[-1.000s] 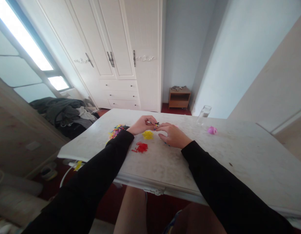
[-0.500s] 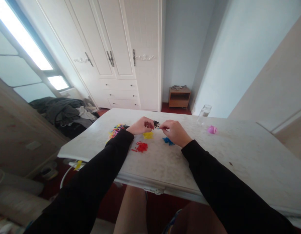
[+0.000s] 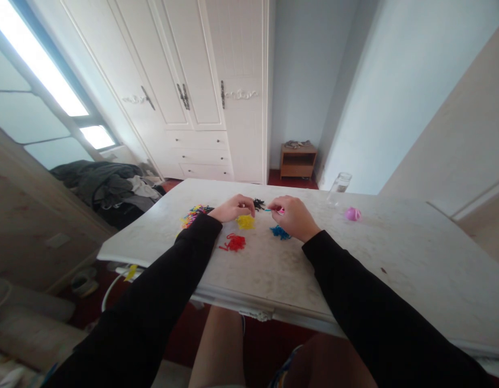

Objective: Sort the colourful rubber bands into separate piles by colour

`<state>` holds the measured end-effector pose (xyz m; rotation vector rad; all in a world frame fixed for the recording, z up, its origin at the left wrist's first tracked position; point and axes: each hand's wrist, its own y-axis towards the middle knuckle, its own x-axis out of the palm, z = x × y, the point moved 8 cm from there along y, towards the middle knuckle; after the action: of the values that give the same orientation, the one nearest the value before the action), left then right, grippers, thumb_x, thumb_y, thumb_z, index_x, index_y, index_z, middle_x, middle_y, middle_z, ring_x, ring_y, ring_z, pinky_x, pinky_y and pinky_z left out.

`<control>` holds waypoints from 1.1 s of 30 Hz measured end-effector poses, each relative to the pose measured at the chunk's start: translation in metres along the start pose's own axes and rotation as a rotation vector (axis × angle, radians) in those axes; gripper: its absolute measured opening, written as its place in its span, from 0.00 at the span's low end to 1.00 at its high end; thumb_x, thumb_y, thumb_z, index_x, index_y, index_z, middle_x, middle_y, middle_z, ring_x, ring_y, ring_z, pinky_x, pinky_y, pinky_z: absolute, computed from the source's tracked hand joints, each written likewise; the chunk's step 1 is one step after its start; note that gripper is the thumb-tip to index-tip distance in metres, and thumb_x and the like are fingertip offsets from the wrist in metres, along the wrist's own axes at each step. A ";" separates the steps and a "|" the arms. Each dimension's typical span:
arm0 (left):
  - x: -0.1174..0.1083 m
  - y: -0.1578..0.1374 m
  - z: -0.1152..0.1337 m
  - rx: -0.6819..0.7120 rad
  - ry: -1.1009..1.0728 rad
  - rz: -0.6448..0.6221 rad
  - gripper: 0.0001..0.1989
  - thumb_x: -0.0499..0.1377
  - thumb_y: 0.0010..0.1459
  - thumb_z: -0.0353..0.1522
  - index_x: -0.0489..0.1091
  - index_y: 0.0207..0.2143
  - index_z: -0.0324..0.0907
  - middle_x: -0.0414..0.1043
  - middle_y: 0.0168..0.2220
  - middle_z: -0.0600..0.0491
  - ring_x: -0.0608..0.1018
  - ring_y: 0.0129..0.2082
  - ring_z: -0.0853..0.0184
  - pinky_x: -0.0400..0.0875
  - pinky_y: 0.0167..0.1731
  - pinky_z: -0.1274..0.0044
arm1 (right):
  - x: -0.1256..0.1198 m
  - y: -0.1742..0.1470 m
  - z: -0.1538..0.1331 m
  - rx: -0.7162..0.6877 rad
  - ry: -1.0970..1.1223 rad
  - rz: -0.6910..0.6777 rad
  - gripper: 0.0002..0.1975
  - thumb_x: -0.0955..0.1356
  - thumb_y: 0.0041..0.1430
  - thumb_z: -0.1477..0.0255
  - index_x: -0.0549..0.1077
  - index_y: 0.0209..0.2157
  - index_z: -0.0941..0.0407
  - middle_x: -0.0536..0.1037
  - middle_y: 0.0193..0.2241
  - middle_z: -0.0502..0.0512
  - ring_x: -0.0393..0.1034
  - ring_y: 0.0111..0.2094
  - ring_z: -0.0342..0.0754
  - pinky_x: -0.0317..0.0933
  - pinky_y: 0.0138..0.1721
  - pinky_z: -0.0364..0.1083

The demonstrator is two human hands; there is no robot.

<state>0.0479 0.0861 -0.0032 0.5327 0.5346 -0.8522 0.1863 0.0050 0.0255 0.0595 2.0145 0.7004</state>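
Above the table's middle, my right hand (image 3: pixel 292 215) pinches a thin blue strip (image 3: pixel 268 209), like a small rubber band, its end pointing left. My left hand (image 3: pixel 235 207) hovers over the yellow pile (image 3: pixel 245 222), fingers loosely bent and apart, nothing visible in them. A black pile (image 3: pixel 258 204) lies between the hands. Under my right hand are a blue pile (image 3: pixel 280 232) and a bit of pink (image 3: pixel 281 211), partly hidden. Nearer me sits a red pile (image 3: pixel 235 242). A mixed-colour heap (image 3: pixel 196 213) lies beside my left wrist, partly covered by the sleeve.
On the right of the white table (image 3: pixel 274 275) stand a clear glass jar (image 3: pixel 340 186) and a pink, rounded object (image 3: pixel 353 214). A small dark speck (image 3: pixel 383 270) lies nearer me. Beyond are a white wardrobe (image 3: pixel 245 129) and wooden nightstand (image 3: pixel 298 170); clothes (image 3: pixel 108 186) heap at left.
The left fingers have loosened from their pinch and moved slightly away. The right hand still holds the blue strip and has shifted a little. More of the black and pink shows.
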 end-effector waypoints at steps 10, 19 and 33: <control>-0.002 -0.001 -0.007 -0.033 0.028 0.076 0.11 0.60 0.51 0.34 0.80 0.28 0.37 0.71 0.23 0.53 0.69 0.25 0.69 0.60 0.27 0.77 | -0.013 -0.001 0.024 0.047 0.018 -0.164 0.11 0.69 0.51 0.80 0.84 0.34 0.57 0.84 0.29 0.54 0.76 0.31 0.48 0.65 0.36 0.45; -0.003 0.000 -0.004 -0.029 0.043 0.078 0.11 0.60 0.50 0.34 0.79 0.27 0.36 0.70 0.21 0.54 0.67 0.24 0.70 0.58 0.27 0.77 | -0.013 -0.004 0.031 0.022 0.057 -0.327 0.13 0.69 0.50 0.82 0.84 0.35 0.58 0.85 0.29 0.53 0.77 0.30 0.46 0.66 0.34 0.43; -0.001 0.000 -0.008 -0.061 0.051 0.067 0.12 0.59 0.50 0.36 0.79 0.28 0.35 0.72 0.22 0.52 0.69 0.25 0.69 0.59 0.27 0.77 | 0.006 -0.007 0.035 0.041 -0.067 -0.390 0.11 0.69 0.54 0.79 0.84 0.35 0.58 0.83 0.29 0.54 0.74 0.30 0.46 0.61 0.35 0.44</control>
<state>0.0456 0.0919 -0.0090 0.5153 0.5846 -0.7578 0.2137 0.0168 0.0039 -0.2762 1.9008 0.4024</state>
